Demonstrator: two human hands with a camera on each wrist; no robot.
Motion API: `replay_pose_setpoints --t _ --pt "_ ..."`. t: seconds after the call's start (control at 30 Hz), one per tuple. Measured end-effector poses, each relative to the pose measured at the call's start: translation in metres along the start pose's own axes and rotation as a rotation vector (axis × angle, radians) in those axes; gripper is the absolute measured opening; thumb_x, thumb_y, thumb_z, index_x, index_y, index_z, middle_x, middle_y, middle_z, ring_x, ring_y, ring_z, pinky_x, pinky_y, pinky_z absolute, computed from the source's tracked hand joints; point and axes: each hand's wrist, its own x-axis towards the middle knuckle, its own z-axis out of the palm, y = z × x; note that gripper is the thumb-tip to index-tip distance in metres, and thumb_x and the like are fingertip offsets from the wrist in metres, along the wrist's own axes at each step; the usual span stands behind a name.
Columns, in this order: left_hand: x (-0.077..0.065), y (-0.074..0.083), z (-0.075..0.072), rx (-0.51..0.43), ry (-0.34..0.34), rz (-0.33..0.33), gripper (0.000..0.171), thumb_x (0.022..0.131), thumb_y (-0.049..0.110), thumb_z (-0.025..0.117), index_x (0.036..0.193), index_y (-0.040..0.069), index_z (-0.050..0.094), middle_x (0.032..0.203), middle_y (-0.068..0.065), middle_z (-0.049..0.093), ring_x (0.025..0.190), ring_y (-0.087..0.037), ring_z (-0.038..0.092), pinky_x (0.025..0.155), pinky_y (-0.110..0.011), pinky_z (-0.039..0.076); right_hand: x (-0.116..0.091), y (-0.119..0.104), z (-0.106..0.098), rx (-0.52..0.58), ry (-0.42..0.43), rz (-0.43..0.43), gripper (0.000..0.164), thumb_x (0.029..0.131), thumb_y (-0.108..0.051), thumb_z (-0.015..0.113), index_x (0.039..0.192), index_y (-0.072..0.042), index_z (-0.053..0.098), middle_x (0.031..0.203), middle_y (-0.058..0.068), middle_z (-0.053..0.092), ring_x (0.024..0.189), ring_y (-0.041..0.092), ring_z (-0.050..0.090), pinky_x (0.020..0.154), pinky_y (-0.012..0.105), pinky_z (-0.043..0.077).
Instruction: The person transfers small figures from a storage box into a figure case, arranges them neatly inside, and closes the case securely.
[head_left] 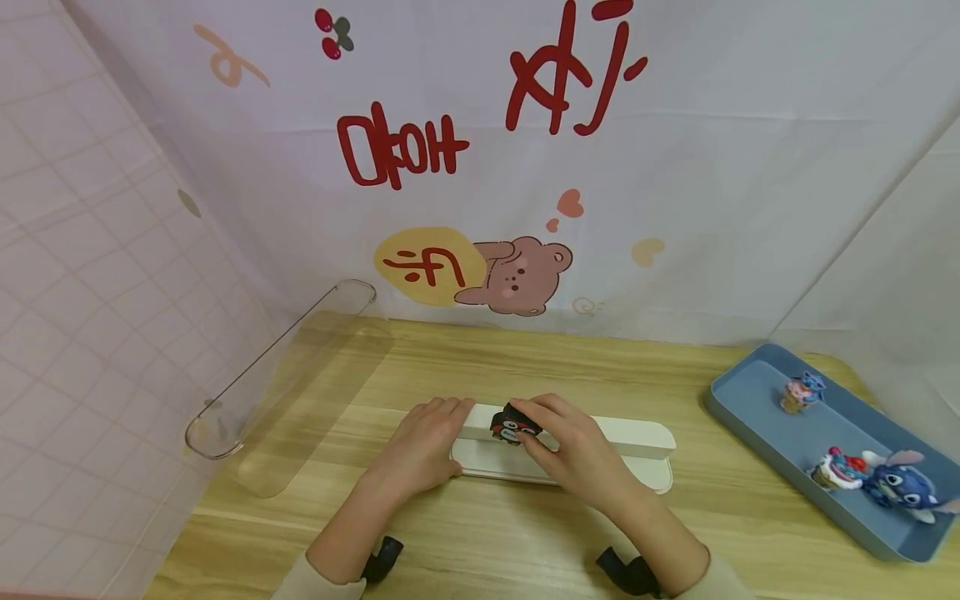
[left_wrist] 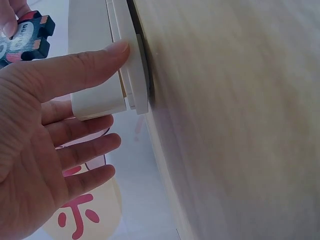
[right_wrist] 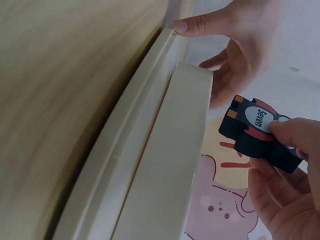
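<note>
A white stepped display stand (head_left: 630,442) lies lengthwise on the wooden table. At its left end is my left hand (head_left: 429,443); the thumb (left_wrist: 100,65) presses the lower front edge while the other fingers reach behind the stand, so the hand holds that end. My right hand (head_left: 573,446) pinches a small black-and-red figure (right_wrist: 265,132) between thumb and fingers. White goggle-like eyes show on its front (head_left: 513,427), and an oval label reads "Seven" in the right wrist view. The figure is held above the stand, apart from its surface in the right wrist view.
A clear plastic cover (head_left: 300,408) lies at the left near the wall sheet. On the right, a blue tray (head_left: 780,450) holds an ice-cream-cone figure (head_left: 801,393), a cupcake-like figure (head_left: 838,469) and a blue long-eared figure (head_left: 903,483). A printed white sheet (head_left: 712,183) stands behind.
</note>
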Motion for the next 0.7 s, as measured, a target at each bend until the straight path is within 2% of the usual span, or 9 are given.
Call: replay_pose_setpoints --t 0.4,0.7 --pt "0.000 -0.002 0.001 0.017 -0.012 0.003 0.092 0.069 0.016 0.100 0.148 0.000 0.054 0.137 -0.013 0.063 0.128 -0.032 0.057 0.108 -0.052 0.048 0.001 0.000 0.019 -0.005 -0.060 0.020 0.046 0.083 0.001 0.086 0.127 -0.004 0.072 0.111 0.004 0.070 0.092 0.015 0.070 0.075 0.026 0.060" --pt "0.000 -0.001 0.000 0.042 -0.012 0.016 0.094 0.069 0.018 0.101 0.148 0.001 0.054 0.136 -0.012 0.064 0.126 -0.030 0.058 0.107 -0.051 0.049 0.002 -0.002 0.033 -0.078 -0.062 -0.007 0.047 0.082 -0.002 0.088 0.126 -0.005 0.074 0.109 0.005 0.073 0.099 0.020 0.071 0.079 0.032 0.062"
